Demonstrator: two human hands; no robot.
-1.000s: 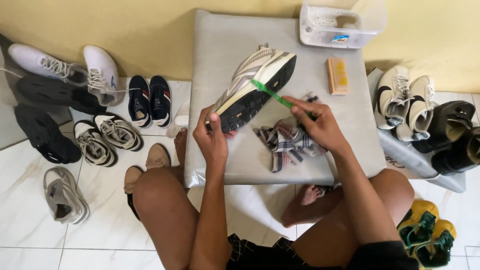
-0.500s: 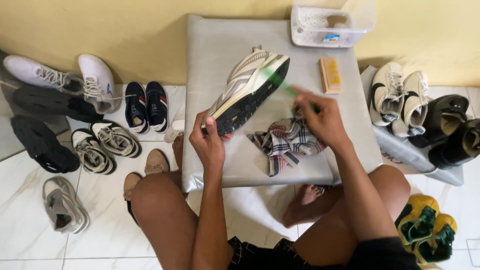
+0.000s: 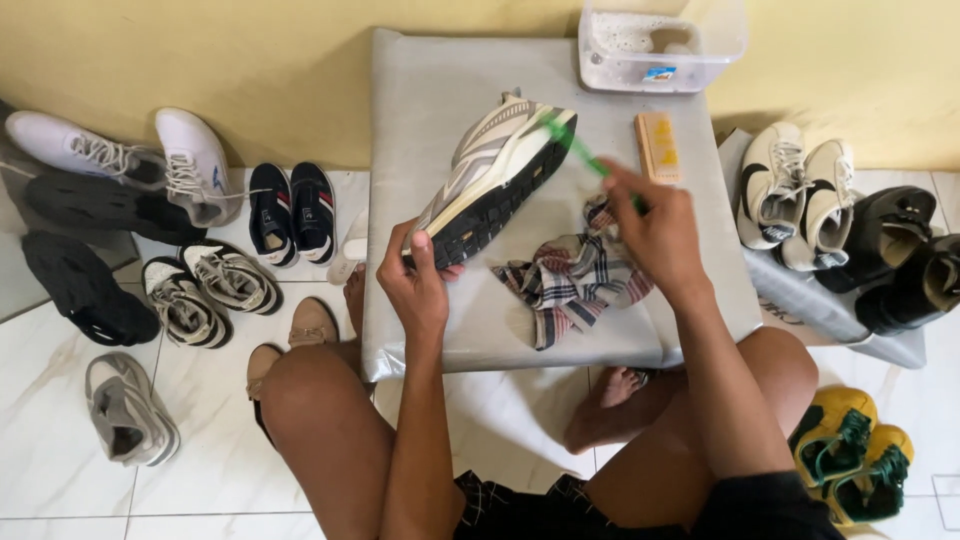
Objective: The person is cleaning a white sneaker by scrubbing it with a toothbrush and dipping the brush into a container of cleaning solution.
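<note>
1. On the grey table (image 3: 440, 90) in front of my knees, my left hand (image 3: 418, 285) holds a white and grey sneaker (image 3: 497, 178) by one end, fingers closed around it, the shoe tilted on its side with the dark sole facing me
2. My right hand (image 3: 655, 232) has its fingers closed on a green toothbrush (image 3: 578, 148), whose head touches the sole edge at the sneaker's far end
3. Just under my right hand lies a crumpled plaid cloth (image 3: 572, 285) on the table
4. Beyond it sit a small wooden brush (image 3: 657, 146) and, against the yellow wall, a clear plastic tub (image 3: 660, 45)
5. Left of the table, pairs of shoes lie on the white tiled floor (image 3: 60, 440), among them white sneakers (image 3: 190, 170) and a navy pair (image 3: 292, 210)
6. To my right stand cream trainers (image 3: 800, 195), black shoes (image 3: 900, 260) and a yellow and green pair (image 3: 850, 455)
</note>
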